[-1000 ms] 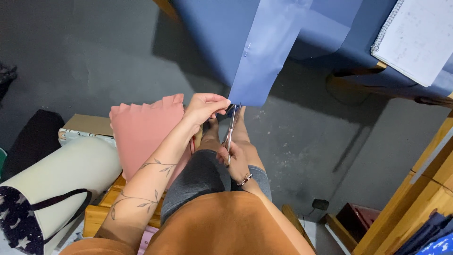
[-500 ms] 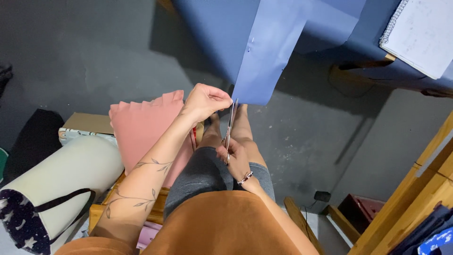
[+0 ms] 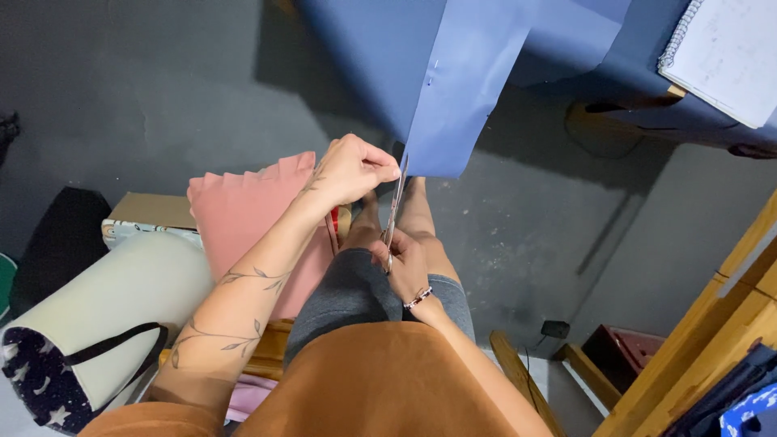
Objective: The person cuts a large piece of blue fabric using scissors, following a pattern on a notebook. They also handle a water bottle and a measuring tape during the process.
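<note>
A strip of blue fabric (image 3: 465,97) hangs down off a table's edge. My left hand (image 3: 356,168) pinches the strip's lower left corner. Below it, my right hand (image 3: 405,259) is closed on the handles of a pair of scissors (image 3: 396,209), whose blades point up at the fabric's lower edge beside my left fingers. My knees in grey shorts are under both hands.
More blue fabric (image 3: 372,57) drapes the table above. A spiral notebook (image 3: 724,57) lies at the top right. Pink folded cloth (image 3: 243,214), a cardboard box (image 3: 154,210) and a cream bag (image 3: 97,307) sit at the left. Wooden furniture (image 3: 696,356) stands at the right.
My left hand has risen slightly along the fabric's corner, and the scissors have moved up with it toward the strip's edge. The view has shifted a little.
</note>
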